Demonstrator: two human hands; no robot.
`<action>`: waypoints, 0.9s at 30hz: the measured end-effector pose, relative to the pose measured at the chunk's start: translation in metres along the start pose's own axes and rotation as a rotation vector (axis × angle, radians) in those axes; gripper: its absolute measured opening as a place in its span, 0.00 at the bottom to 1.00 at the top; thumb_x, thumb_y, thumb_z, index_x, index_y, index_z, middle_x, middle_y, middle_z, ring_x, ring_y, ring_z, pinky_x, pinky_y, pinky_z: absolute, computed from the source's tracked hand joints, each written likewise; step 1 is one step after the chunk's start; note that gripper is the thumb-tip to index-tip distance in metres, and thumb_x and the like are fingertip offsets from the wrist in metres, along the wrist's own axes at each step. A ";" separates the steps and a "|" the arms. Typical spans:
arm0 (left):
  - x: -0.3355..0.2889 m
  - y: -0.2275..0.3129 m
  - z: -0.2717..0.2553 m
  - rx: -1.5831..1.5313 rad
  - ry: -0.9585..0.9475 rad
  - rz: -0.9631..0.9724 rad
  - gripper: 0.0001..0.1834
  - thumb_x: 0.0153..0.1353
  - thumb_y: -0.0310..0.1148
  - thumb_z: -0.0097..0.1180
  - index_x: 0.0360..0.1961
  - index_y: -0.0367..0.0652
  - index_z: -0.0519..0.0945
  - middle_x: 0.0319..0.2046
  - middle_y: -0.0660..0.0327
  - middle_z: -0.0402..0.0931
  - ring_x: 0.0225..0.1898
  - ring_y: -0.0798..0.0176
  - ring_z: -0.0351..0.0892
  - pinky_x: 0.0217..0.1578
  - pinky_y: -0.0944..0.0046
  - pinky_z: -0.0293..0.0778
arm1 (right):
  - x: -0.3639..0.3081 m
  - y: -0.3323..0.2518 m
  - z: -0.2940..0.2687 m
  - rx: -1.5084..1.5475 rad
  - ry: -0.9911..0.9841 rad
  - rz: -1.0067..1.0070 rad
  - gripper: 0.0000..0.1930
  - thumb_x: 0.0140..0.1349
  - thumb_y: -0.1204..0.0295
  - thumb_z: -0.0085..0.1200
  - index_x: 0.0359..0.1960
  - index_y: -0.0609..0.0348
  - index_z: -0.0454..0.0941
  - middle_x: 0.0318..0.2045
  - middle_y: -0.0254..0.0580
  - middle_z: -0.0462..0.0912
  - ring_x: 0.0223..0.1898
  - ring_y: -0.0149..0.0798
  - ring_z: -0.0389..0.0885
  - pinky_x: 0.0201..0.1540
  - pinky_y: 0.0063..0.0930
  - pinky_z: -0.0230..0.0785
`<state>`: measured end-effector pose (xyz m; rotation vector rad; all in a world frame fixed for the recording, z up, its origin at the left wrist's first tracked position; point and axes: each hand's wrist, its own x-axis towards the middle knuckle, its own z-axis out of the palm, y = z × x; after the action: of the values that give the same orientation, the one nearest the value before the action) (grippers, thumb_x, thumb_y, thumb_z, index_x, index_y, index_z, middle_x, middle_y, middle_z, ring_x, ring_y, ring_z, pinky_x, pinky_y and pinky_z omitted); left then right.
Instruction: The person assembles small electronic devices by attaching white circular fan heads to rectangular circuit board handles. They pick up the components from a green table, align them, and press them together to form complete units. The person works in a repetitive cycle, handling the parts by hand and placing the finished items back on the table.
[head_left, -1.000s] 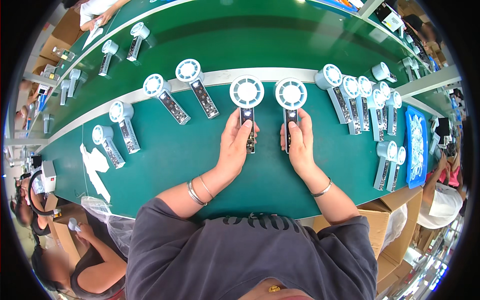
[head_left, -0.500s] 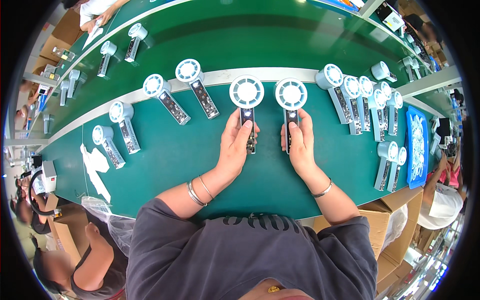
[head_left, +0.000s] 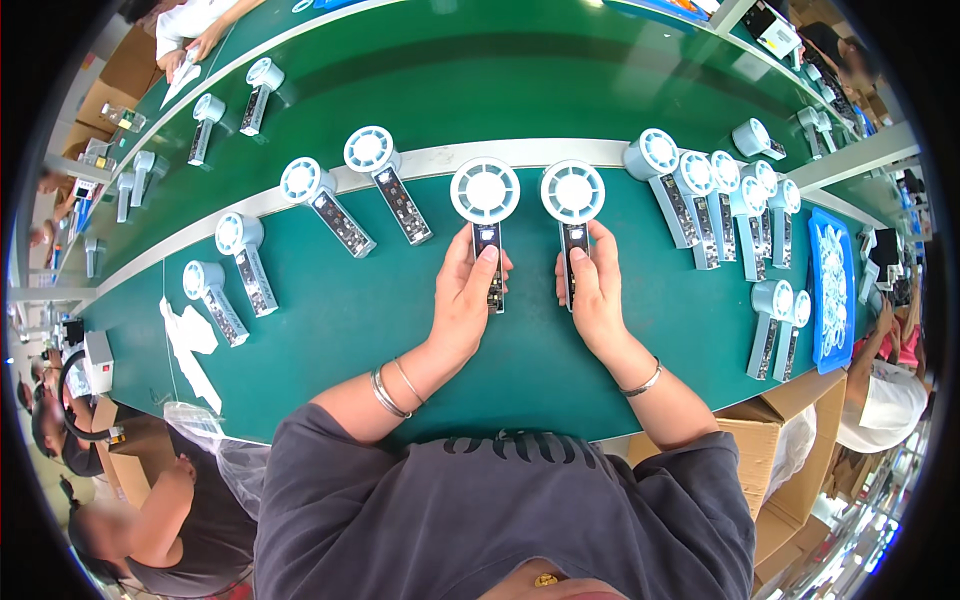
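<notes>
My left hand (head_left: 462,295) is closed round the handle of a pale blue handheld fan (head_left: 485,190), thumb resting on the dark circuit board along its front. My right hand (head_left: 596,295) grips a second handheld fan (head_left: 573,190) the same way. Both fans stand side by side, round heads pointing away from me, a small gap between them. A small white light glows near the top of each handle. To the left, several similar fans (head_left: 345,222) lie spaced out with boards exposed. A tighter cluster of fans (head_left: 700,205) lies to the right.
The green table (head_left: 400,310) has a pale raised strip (head_left: 430,160) behind the fans. White cloth-like pieces (head_left: 190,345) lie at left. A blue tray (head_left: 832,290) with white rings stands at right, above an open cardboard box (head_left: 770,440). Other people work around the bench.
The whole view has shifted slightly, and both held fans sit a touch lower and further left. My grip on them is the same. At lower left, another person's arm has moved.
</notes>
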<state>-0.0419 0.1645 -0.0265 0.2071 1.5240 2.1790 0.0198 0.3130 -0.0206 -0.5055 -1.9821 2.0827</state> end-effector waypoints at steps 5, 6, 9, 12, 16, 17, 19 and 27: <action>0.001 0.000 0.000 0.011 -0.005 -0.011 0.25 0.65 0.38 0.45 0.59 0.38 0.59 0.31 0.65 0.69 0.30 0.74 0.66 0.31 0.74 0.66 | 0.000 0.001 0.000 0.005 0.002 -0.004 0.20 0.65 0.71 0.37 0.57 0.61 0.53 0.27 0.35 0.69 0.20 0.23 0.66 0.19 0.16 0.60; 0.001 0.000 0.000 0.009 -0.006 -0.013 0.25 0.65 0.38 0.45 0.59 0.38 0.59 0.31 0.65 0.69 0.30 0.74 0.66 0.31 0.74 0.67 | 0.000 0.001 0.000 0.007 0.005 -0.002 0.20 0.65 0.71 0.37 0.57 0.61 0.53 0.27 0.35 0.69 0.20 0.23 0.66 0.19 0.16 0.60; 0.000 0.001 0.002 0.030 0.025 0.012 0.19 0.65 0.40 0.46 0.52 0.40 0.66 0.31 0.64 0.71 0.31 0.74 0.69 0.32 0.72 0.69 | 0.000 0.001 0.000 0.018 0.008 0.007 0.20 0.65 0.70 0.36 0.57 0.61 0.53 0.27 0.35 0.69 0.20 0.23 0.66 0.20 0.16 0.60; 0.000 -0.001 0.000 0.019 0.012 0.013 0.19 0.65 0.40 0.46 0.52 0.40 0.66 0.31 0.64 0.71 0.31 0.74 0.69 0.32 0.72 0.69 | 0.000 0.000 -0.001 0.003 0.007 0.007 0.21 0.64 0.70 0.36 0.57 0.62 0.53 0.27 0.35 0.69 0.20 0.23 0.65 0.20 0.16 0.61; 0.000 0.000 0.000 0.015 0.026 0.005 0.19 0.65 0.40 0.45 0.52 0.40 0.66 0.31 0.64 0.71 0.31 0.73 0.69 0.32 0.72 0.69 | 0.000 0.000 -0.001 0.001 -0.004 0.001 0.21 0.65 0.69 0.36 0.57 0.61 0.53 0.27 0.35 0.69 0.21 0.23 0.66 0.20 0.17 0.61; 0.000 0.000 0.000 0.016 0.025 0.005 0.19 0.65 0.40 0.45 0.52 0.40 0.66 0.31 0.64 0.71 0.31 0.73 0.69 0.32 0.72 0.69 | 0.000 0.000 -0.001 -0.002 -0.007 0.000 0.21 0.65 0.69 0.36 0.57 0.61 0.53 0.27 0.35 0.69 0.21 0.23 0.66 0.20 0.17 0.61; 0.000 0.000 0.000 0.015 0.023 0.007 0.18 0.65 0.40 0.45 0.51 0.40 0.66 0.31 0.64 0.72 0.30 0.73 0.69 0.32 0.72 0.69 | 0.000 0.001 -0.001 -0.001 -0.008 -0.004 0.21 0.65 0.69 0.36 0.58 0.61 0.53 0.27 0.35 0.69 0.21 0.23 0.66 0.20 0.17 0.61; 0.001 0.000 0.001 0.024 0.025 0.018 0.18 0.65 0.39 0.44 0.51 0.40 0.66 0.31 0.63 0.72 0.31 0.73 0.70 0.32 0.72 0.69 | 0.001 0.002 -0.002 0.007 -0.012 -0.001 0.20 0.65 0.69 0.36 0.58 0.61 0.53 0.27 0.35 0.69 0.21 0.23 0.66 0.20 0.16 0.61</action>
<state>-0.0422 0.1653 -0.0266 0.2024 1.5681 2.1861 0.0201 0.3146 -0.0224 -0.4918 -1.9807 2.0965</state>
